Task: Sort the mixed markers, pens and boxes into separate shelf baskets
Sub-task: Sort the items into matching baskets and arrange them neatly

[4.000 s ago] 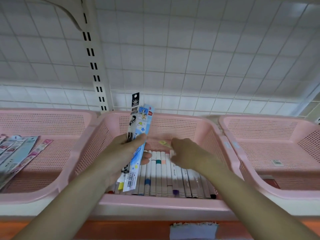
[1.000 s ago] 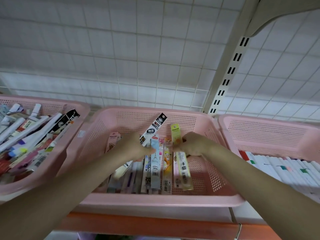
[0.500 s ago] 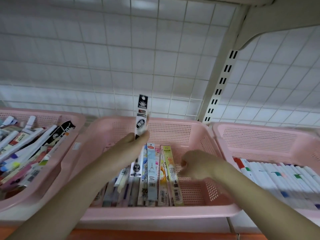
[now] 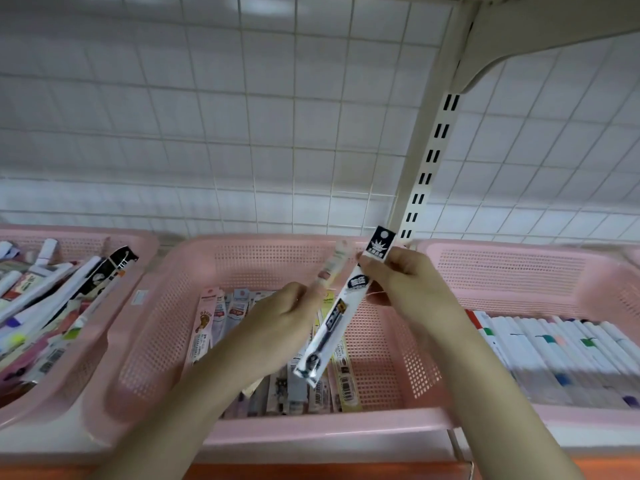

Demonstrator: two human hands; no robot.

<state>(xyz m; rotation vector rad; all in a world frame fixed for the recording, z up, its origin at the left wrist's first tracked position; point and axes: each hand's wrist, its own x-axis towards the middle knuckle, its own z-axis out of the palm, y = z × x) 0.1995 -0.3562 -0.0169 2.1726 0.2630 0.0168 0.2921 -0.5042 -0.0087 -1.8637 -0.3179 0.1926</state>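
A long black-and-white packaged pen [image 4: 341,308] hangs tilted over the middle pink plastic mesh basket [image 4: 311,433], its top end pinched in the person's right hand [image 4: 403,282]. The left hand [image 4: 282,315] grips a second, pale pinkish packaged pen [image 4: 331,268] just beside it. Below them, flat pen packets [image 4: 221,317] lie in a row on the basket floor. The left pink basket [image 4: 86,336] holds a jumbled heap of markers and pens; the right pink basket [image 4: 519,268] holds white markers [image 4: 554,355] side by side. A white wire grid [image 4: 242,116] backs the shelf.
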